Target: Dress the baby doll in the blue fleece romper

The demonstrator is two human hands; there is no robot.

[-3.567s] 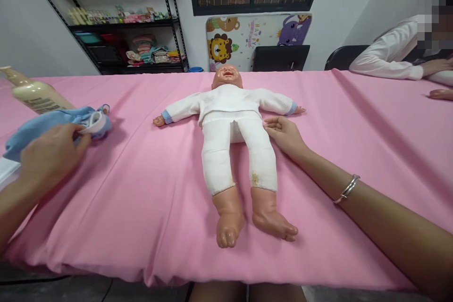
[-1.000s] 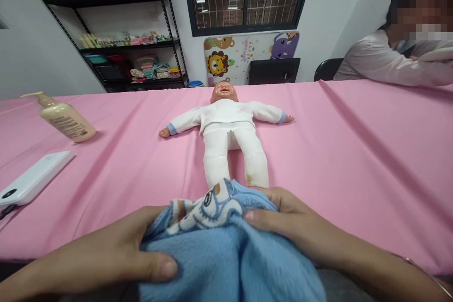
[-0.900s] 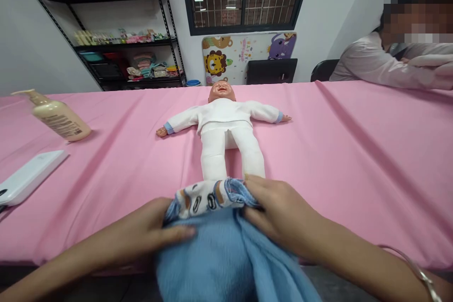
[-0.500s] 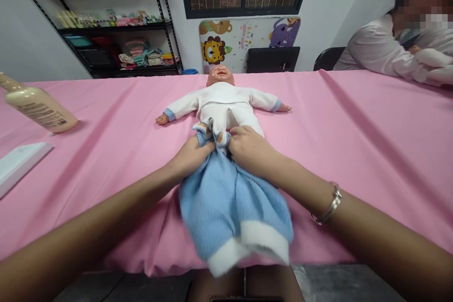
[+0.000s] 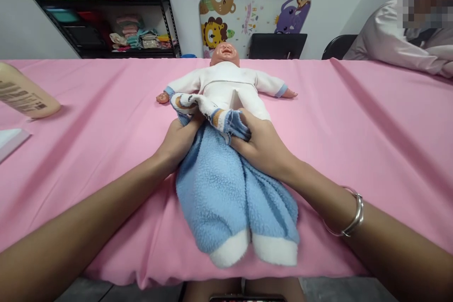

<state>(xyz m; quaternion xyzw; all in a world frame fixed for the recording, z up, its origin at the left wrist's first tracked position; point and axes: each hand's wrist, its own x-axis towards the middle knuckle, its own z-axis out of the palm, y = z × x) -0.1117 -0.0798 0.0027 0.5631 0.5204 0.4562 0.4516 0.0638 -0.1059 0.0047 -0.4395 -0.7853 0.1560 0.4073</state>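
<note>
A pair of blue fleece baby pants (image 5: pixel 219 188) with white feet hangs toward the near edge of the table, its bunched waistband patterned in white, tan and blue. On the left side of that waistband my left hand (image 5: pixel 182 139) is closed, thumb tucked inside. My right hand (image 5: pixel 262 139) grips the other side, thumb and fingers around the cloth. Just beyond lies a baby doll (image 5: pixel 231 78) on its back, in a white outfit with blue cuffs, arms spread. The pants and my hands hide its lower legs.
Pink cloth (image 5: pixel 336 151) covers the table. At the left stand a beige pump bottle (image 5: pixel 26 94) and a white box-like object (image 5: pixel 12 141). Behind are a black monitor (image 5: pixel 278 46) and a shelf (image 5: pixel 102 2). A person (image 5: pixel 385 37) sits at the far right.
The waistband has been spread wider, my hands now further apart. The pants' legs have settled, with both white feet lying side by side. The camera view has tilted down a little.
</note>
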